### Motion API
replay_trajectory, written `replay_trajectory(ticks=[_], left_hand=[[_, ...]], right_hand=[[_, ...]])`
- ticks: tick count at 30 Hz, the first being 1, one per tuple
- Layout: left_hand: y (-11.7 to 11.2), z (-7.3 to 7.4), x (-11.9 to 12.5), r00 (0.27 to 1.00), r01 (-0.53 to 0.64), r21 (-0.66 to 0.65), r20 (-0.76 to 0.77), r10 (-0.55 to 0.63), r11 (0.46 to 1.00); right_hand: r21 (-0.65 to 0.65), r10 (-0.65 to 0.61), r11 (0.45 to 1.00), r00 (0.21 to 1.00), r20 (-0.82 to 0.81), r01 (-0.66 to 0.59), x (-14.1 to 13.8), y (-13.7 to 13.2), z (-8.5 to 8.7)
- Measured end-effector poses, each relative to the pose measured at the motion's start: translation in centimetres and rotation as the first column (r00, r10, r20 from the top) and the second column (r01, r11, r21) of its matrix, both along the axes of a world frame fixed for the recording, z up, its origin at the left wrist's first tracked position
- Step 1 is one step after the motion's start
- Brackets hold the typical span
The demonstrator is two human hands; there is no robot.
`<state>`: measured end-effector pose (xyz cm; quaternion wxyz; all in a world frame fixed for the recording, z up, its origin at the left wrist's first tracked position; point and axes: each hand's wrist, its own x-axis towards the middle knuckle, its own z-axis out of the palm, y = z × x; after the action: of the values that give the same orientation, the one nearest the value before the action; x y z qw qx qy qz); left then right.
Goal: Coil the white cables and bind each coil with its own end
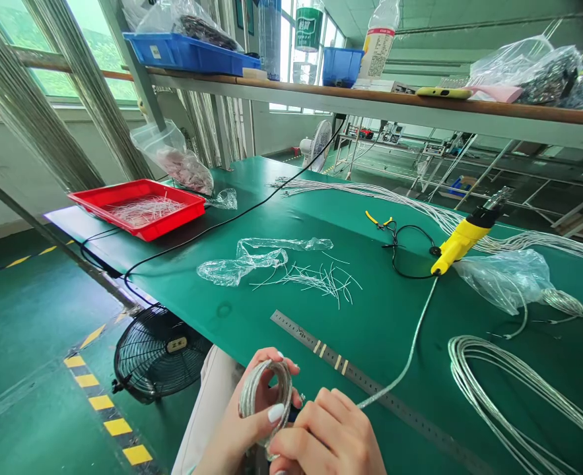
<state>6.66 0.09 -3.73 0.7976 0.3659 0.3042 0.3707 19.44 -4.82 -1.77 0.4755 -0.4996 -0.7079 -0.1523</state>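
Note:
My left hand (249,415) is shut around a small coil of silver braided cable (266,396), with the thumb pressed on its lower side. My right hand (325,435) sits against the coil, its fingers closed on the cable, though the grip is partly hidden. A single cable (410,349) leads from my hands up across the green-topped workbench (251,323) and passes over a steel ruler (370,376) with yellow tape marks. A larger loose coil of the same cable (499,396) lies on the bench to the right.
A yellow hot glue gun (462,241), yellow-handled pliers (377,220), cut wire pieces (315,280) and a clear plastic bag (241,264) lie on the bench. A red tray (137,208) stands at the left. A floor fan (160,353) sits below the bench edge, and a shelf (370,92) runs overhead.

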Motion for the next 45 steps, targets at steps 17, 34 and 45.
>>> replay_trajectory(ticks=[17,34,45], left_hand=[[4.1,0.2,-2.5,0.864,-0.483,-0.29,-0.009,0.503,0.826],[0.0,-0.1,1.0,0.993,0.098,-0.187,-0.043,-0.108,0.978],[0.4,0.0,0.3,0.967,0.256,-0.072,0.025,-0.255,0.964]], right_hand=[[-0.305,-0.07,0.952,0.976,-0.206,0.004,4.7,-2.8,-3.0],[-0.292,-0.004,0.952,0.953,-0.302,-0.088,3.0,0.3,0.4],[-0.474,-0.286,0.871,0.919,-0.271,0.131,1.8,1.0,-1.8]])
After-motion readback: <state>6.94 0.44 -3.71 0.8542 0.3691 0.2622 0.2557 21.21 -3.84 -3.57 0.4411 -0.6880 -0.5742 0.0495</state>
